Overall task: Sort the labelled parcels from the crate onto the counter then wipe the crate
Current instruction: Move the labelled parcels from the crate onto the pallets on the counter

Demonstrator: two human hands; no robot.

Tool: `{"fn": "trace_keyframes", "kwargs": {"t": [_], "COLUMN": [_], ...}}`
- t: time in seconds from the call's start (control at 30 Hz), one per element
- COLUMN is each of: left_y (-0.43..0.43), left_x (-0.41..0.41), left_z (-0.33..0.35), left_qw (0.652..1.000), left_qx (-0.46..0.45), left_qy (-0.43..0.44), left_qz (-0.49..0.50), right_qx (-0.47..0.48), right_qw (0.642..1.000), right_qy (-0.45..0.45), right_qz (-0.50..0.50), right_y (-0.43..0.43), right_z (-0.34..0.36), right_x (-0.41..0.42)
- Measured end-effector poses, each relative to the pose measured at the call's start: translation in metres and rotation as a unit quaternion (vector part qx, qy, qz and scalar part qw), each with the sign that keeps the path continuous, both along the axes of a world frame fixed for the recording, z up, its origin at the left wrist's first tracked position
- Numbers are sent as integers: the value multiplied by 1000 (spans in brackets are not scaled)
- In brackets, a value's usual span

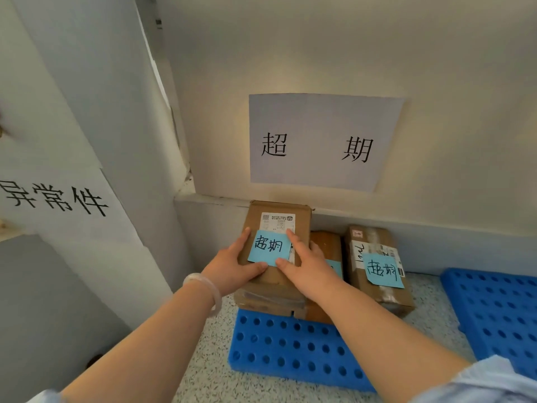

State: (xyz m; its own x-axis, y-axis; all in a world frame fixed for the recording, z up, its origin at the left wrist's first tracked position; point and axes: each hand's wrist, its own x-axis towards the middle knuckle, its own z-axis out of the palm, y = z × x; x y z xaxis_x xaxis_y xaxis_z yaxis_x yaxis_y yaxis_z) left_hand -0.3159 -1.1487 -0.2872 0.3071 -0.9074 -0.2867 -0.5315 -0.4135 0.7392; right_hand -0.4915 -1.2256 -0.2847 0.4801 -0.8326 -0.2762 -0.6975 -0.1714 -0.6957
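A brown cardboard parcel with a white shipping label and a blue handwritten note lies on top of another parcel, on a blue perforated pallet against the wall. My left hand holds the top parcel's left edge, thumb laid on its top. My right hand holds its right edge, thumb and forefinger on top. Two more brown parcels stand to the right: one partly hidden behind my right hand, and one with its own blue note. No crate is in view.
A white paper sign with two large characters hangs on the wall above the parcels. Another sign is stuck to the white panel at left. A second blue pallet lies at the right on the speckled floor.
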Motion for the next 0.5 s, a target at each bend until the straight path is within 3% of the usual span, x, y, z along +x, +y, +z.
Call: {"fn": "trace_keyframes", "kwargs": {"t": [0.27,0.5], "left_y": [-25,-22], "left_x": [6,3], "left_z": [-10,-7], "left_qw": [998,998], "left_qx": [-19,-15], "left_qy": [-60,-58], "left_qz": [-14,-18], "right_qx": [-29,-25], "right_qw": [1000,999], "right_qy": [12,24], "right_qz": [1,12], "right_y": [-26,-25], "right_z": [-11,-7], "right_x": [9,4]}}
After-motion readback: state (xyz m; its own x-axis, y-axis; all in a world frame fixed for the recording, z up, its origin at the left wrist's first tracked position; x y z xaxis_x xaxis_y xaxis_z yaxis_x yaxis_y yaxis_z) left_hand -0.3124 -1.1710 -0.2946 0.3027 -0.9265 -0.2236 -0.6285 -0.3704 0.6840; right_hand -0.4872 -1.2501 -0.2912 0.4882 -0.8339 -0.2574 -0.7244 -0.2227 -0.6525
